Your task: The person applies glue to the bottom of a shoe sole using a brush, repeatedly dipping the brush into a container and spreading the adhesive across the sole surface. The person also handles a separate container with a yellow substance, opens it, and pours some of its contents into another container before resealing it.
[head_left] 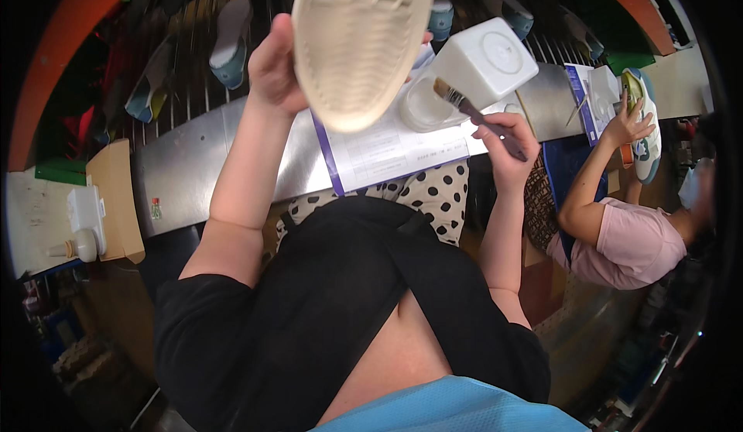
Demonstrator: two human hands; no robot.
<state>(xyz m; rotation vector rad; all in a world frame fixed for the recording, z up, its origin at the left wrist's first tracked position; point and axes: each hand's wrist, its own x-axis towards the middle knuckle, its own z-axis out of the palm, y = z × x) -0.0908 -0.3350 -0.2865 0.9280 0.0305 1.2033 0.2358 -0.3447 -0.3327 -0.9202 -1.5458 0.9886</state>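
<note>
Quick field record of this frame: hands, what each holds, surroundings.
left hand: raised, holds a cream shoe sole, tread facing the camera
right hand: holds a brush, bristles near the white container
white container: square, on the metal bench
paper sheet: flat on the bench, under the sole
rack behind: more shoes on it
co-worker: to the right, pink top, handling a shoe
</note>
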